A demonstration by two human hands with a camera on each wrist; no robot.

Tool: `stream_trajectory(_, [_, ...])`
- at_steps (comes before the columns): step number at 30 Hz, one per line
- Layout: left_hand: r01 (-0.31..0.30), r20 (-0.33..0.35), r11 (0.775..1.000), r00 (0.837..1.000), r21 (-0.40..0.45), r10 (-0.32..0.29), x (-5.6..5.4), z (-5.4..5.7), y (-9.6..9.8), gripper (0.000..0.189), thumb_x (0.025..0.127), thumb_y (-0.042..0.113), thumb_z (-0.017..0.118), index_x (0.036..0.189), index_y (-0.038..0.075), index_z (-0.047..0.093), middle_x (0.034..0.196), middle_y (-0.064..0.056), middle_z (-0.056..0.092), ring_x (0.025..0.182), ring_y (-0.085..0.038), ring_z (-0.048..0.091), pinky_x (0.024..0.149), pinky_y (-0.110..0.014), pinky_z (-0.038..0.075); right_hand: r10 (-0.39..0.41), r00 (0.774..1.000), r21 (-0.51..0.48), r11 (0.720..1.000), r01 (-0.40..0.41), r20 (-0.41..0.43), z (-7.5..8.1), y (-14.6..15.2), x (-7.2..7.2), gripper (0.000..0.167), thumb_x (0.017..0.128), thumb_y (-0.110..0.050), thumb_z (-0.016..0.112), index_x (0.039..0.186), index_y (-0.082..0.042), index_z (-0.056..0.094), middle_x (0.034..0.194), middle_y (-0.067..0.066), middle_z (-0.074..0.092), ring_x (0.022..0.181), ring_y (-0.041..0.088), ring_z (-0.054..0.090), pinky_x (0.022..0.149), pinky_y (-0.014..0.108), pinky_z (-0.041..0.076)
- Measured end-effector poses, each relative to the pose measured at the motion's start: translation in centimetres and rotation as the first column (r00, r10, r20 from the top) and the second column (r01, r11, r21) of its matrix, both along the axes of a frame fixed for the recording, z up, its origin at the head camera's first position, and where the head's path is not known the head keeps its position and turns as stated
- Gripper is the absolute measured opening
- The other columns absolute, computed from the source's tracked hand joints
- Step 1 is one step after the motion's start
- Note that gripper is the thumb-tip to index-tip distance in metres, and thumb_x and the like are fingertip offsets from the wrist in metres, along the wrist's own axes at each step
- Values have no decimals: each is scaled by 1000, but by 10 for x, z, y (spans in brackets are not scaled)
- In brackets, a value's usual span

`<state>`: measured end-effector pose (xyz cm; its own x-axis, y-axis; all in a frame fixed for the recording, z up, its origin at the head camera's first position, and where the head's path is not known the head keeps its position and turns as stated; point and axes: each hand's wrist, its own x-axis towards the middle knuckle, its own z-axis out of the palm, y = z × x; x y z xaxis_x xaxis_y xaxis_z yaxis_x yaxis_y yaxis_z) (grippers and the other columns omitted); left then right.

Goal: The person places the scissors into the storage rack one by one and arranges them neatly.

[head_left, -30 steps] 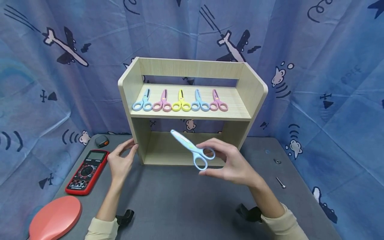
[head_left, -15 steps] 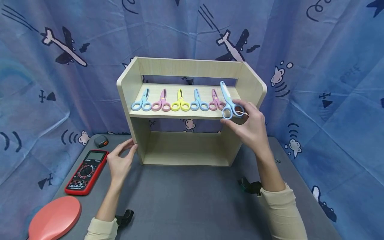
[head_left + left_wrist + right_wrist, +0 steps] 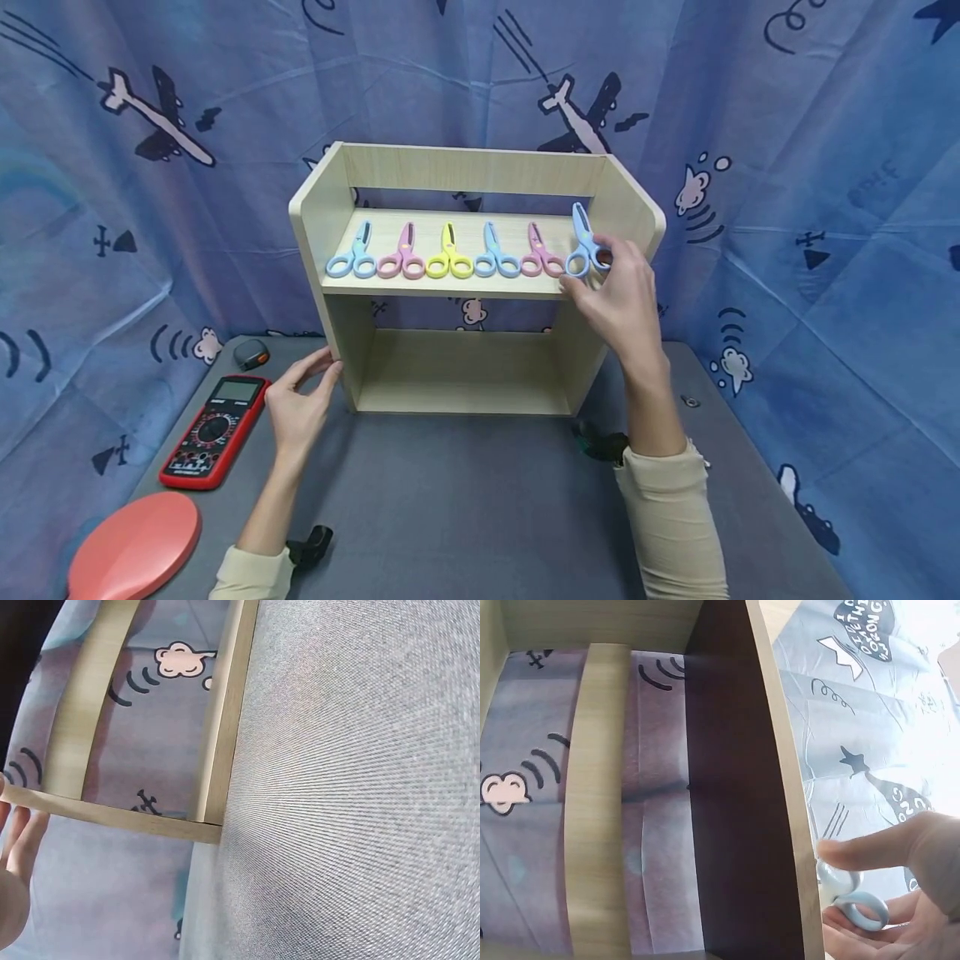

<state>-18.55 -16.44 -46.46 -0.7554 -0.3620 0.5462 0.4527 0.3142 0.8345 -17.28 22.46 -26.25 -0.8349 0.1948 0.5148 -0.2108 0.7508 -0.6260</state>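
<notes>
A light wooden two-tier shelf (image 3: pixel 463 287) stands on the grey table. My right hand (image 3: pixel 621 304) holds a pair of light blue scissors (image 3: pixel 581 235) by the handle loops, blades pointing up, at the right end of the upper board. In the right wrist view the thumb and fingers are around the blue scissors' loops (image 3: pixel 870 913), just beyond the board's edge. To their left runs a row: pink scissors (image 3: pixel 542 263), blue scissors (image 3: pixel 495 263), yellow scissors (image 3: pixel 449 263), pink scissors (image 3: pixel 401 263) and blue scissors (image 3: pixel 352 263). My left hand (image 3: pixel 298 410) grips the shelf's left side panel (image 3: pixel 112 816).
A red multimeter (image 3: pixel 213 433), a small dark grey-and-orange object (image 3: pixel 251 354) and a coral rounded object (image 3: pixel 135 546) lie on the left. At the right lies a small metal ring-like piece (image 3: pixel 690 402). A blue patterned curtain (image 3: pixel 450 67) hangs behind.
My right hand has carried the blue scissors from in front of the lower compartment up and right to the upper board, beside the right-hand pink pair. The left hand has stayed at the side panel.
</notes>
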Motion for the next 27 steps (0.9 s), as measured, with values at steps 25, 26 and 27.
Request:
stream_trajectory(25, [9,17,1000,1000,10,-9,1,0,-1,28,91,5,87,119,6,83,108,-21,83,90,13,70,73,-3,54,11,978,-62,998,2,209,9,-8,-14,79,96,-2,70,165,9,32,162,32,43,141,42,46,129,56,39])
stream_trajectory(26, [8,17,1000,1000,10,-8,1,0,-1,28,91,5,87,119,5,83,108,-21,83,90,13,70,73,-3,54,9,979,-70,998,6,206,9,-9,-14,79,96,-2,70,165,9,32,162,32,43,142,42,46,129,56,39])
stream_trajectory(27, [6,16,1000,1000,8,-6,0,0,-1,28,91,5,87,119,5,83,108,-22,83,90,13,70,73,-3,54,7,980,-75,997,8,198,8,-9,-14,79,96,-2,70,165,8,32,162,32,43,143,43,46,129,56,39])
